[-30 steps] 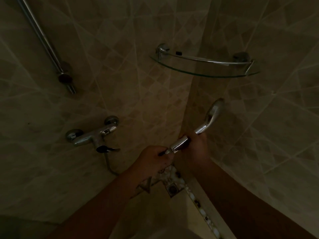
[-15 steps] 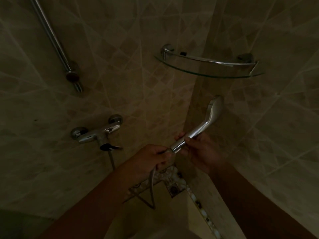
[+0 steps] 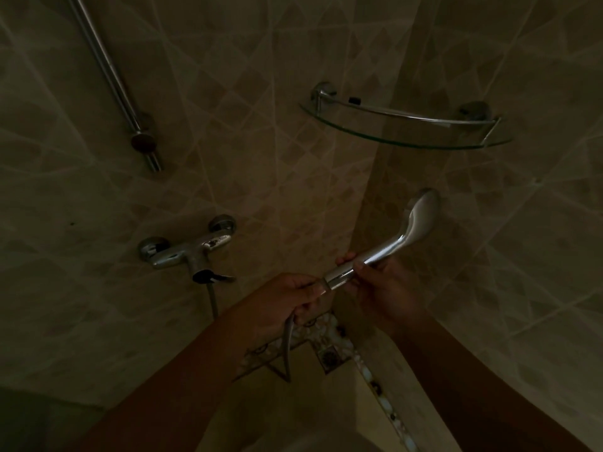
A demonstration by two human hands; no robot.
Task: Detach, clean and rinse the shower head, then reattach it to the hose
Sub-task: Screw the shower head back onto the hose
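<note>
We have one view only, from the head. It looks forward and down into a tiled corner [image 3: 368, 197], close above both hands, with the drain [image 3: 329, 356] low in the centre.

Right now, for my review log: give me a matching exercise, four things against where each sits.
Things:
1. shower head
2. hose
3. glass shelf
4. tap

Places:
A. on the left wall, below the rail
B. across the corner, high up
C. in the right hand
D. hanging from the left hand

Pairs: 1-C, 2-D, 3-B, 4-A
</note>
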